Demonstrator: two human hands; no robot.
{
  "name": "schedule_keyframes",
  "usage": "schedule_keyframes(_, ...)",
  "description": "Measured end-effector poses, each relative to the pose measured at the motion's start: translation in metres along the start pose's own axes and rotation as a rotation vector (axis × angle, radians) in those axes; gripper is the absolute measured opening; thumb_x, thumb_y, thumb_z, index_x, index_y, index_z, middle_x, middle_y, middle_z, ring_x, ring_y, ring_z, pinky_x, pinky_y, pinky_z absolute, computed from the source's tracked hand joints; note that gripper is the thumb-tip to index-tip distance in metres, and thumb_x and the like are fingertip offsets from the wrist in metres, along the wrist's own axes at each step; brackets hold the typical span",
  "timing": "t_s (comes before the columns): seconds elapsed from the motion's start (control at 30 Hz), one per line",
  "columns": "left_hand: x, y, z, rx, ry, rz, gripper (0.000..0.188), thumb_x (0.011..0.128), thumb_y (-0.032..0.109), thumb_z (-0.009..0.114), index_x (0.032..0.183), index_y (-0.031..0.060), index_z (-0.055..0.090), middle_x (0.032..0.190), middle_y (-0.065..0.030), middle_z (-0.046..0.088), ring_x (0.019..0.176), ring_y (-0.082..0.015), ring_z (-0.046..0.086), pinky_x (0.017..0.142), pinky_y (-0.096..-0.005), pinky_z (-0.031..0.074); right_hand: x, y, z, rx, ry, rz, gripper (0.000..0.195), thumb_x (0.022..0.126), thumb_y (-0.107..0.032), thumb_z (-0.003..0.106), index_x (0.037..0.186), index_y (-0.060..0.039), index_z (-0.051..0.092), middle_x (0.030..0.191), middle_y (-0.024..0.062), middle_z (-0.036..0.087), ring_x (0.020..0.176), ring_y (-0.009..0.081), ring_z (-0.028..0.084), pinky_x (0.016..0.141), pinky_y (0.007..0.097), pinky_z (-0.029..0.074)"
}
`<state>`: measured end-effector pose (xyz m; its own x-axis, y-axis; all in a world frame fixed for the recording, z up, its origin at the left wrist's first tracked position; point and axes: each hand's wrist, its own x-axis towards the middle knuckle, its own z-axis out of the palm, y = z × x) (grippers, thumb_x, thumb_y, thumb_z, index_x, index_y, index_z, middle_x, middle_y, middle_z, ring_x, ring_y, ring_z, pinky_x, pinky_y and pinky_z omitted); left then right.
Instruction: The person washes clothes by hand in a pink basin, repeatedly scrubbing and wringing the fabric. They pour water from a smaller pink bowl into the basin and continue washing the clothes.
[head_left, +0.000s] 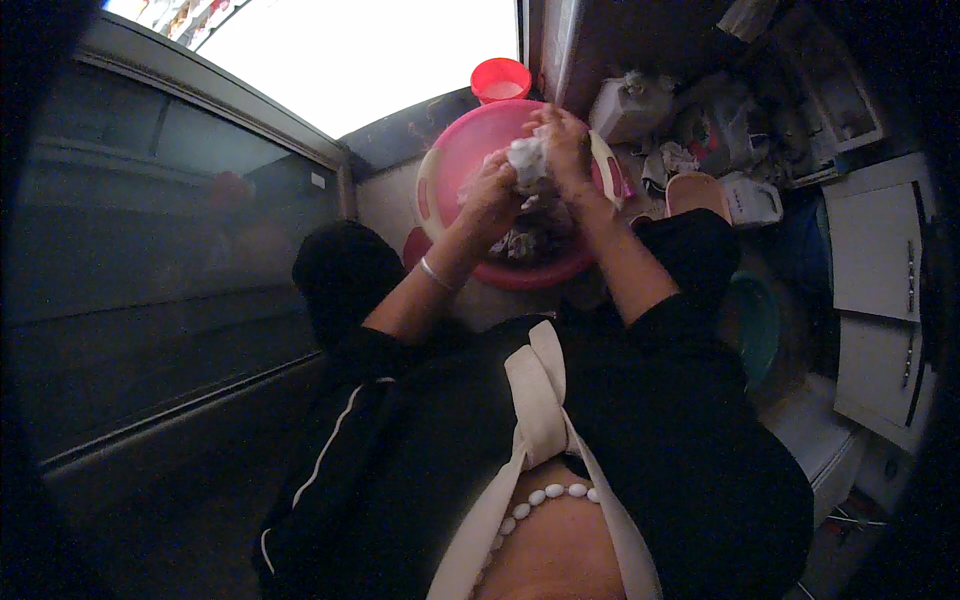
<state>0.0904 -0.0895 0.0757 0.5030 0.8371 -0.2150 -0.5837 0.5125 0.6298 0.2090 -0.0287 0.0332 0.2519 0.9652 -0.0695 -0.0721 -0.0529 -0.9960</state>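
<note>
A pink plastic basin (450, 150) with cream handles stands in front of me, between my knees. Over it, my left hand (491, 186) grips a bunched white cloth (529, 159) that looks wet or soapy. My right hand (561, 146) has the other side of the same cloth against its palm, its fingers partly spread at the top. More crumpled cloth (516, 244) lies low in the basin, dark and pale pieces together. Shadow and my forearms hide part of the basin's inside.
A small red tub (500, 79) with pale contents sits just beyond the basin, near the bright opening. Glass panelling (172, 225) runs along my left. On the right are a white jerrycan (630, 105), a white jug (754, 201), a green basin (754, 330) and white cabinet doors (874, 240).
</note>
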Motion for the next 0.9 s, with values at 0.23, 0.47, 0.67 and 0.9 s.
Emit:
schedule_keyframes(0.23,0.022,-0.015,-0.079,0.625,0.112,0.491,0.038,0.071,0.007,0.052,0.107,0.0056,0.041,0.100,-0.0086,0.050,0.088,-0.0201,0.050,0.076,-0.0301,0.042,-0.052,0.006,0.021,-0.504,0.129,-0.905,0.026,0.079,-0.027,0.044,0.084,-0.0028,0.052,0.071,0.0130,0.055,0.060,0.0276,0.053,0.058,0.0354,0.043)
schedule_keyframes(0.47,0.023,-0.040,-0.100,1.424,0.059,0.517,0.024,0.080,0.019,0.046,0.100,0.0064,0.047,0.093,-0.0068,0.052,0.085,-0.0217,0.050,0.076,-0.0333,0.042,-0.074,-0.029,0.033,-0.781,-0.176,-0.536,0.026,0.077,-0.031,0.048,0.073,-0.0058,0.055,0.072,0.0155,0.056,0.069,0.0328,0.054,0.061,0.0392,0.042)
schedule_keyframes(0.67,-0.004,-0.009,-0.010,0.419,0.087,0.040,0.024,0.081,0.023,0.044,0.098,0.0082,0.049,0.089,-0.0060,0.053,0.078,-0.0194,0.054,0.069,-0.0313,0.046,-0.033,-0.010,0.014,-0.783,-0.045,-0.266,0.029,0.080,-0.034,0.042,0.079,-0.0073,0.054,0.072,0.0167,0.057,0.066,0.0332,0.055,0.058,0.0414,0.043)
schedule_keyframes(0.9,0.012,-0.012,-0.077,-0.106,-0.100,0.176,0.027,0.082,0.022,0.036,0.098,0.0065,0.051,0.093,-0.0072,0.051,0.089,-0.0218,0.048,0.080,-0.0328,0.038,-0.101,-0.036,0.043,-0.758,-0.293,-0.820,0.021,0.075,-0.022,0.049,0.089,-0.0064,0.051,0.064,0.0115,0.052,0.059,0.0288,0.055,0.054,0.0391,0.044)
